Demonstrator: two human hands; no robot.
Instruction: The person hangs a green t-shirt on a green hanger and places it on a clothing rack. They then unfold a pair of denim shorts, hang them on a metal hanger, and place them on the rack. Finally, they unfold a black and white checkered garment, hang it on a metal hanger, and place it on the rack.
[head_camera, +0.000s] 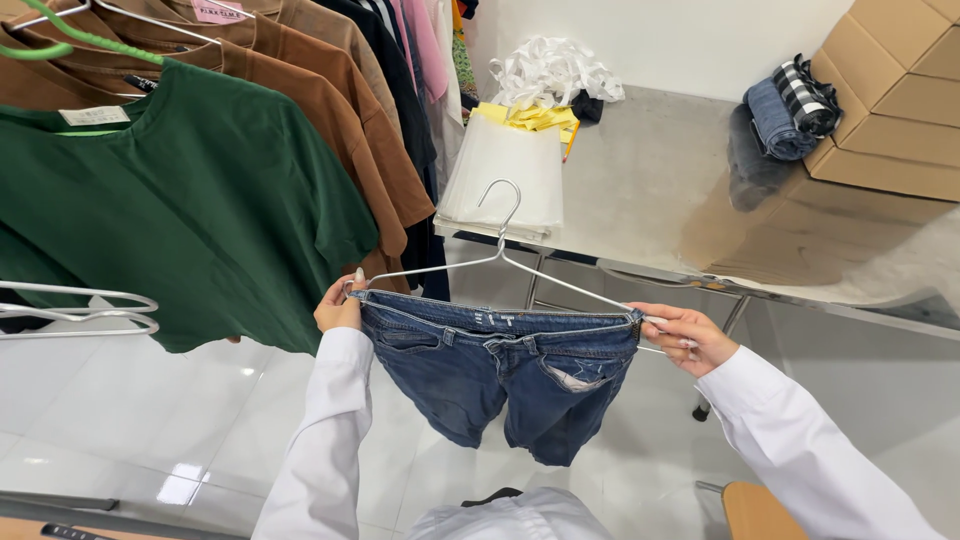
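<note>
A: Head view. What did the hands have?

B: Left hand (338, 305) was closed on the left end of a wire hanger (500, 262), fingers curled round it at the waistband corner. Right hand (686, 337) pinched the right end, thumb and fingers shut on the wire and the denim edge.

A: And the garment?

B: Blue jeans (500, 375) clipped or stretched along the hanger bar by the waistband, held out in the air between both hands, above the white tiled floor (130, 420). Legs hung bunched below the waist. Couldn't tell how the waistband was fixed to the wire, too small to see.

A: Hook?

B: Pointed up, free, not on any rail. It stood in front of the steel table (650, 190).

A: What was around?

B: To the left, a rack of clothes: green T-shirt (180, 200) nearest, on a green hanger (80, 38), brown shirts (330, 110) behind it, darker garments further back. Empty white hangers (80, 308) stuck out at the left edge, just below the green shirt's sleeve.

A: On the table?

B: Stack of clear flat bags (505, 175) at the near edge, yellow sheets (535, 117) and a heap of white plastic strips (550, 70) behind them. Far right, rolled denim pieces (785, 120) against cardboard boxes (890, 100).

A: Sleeves?

B: Both arms in white sleeves. The corner of a wooden chair seat (755, 510) showed bottom right.
</note>
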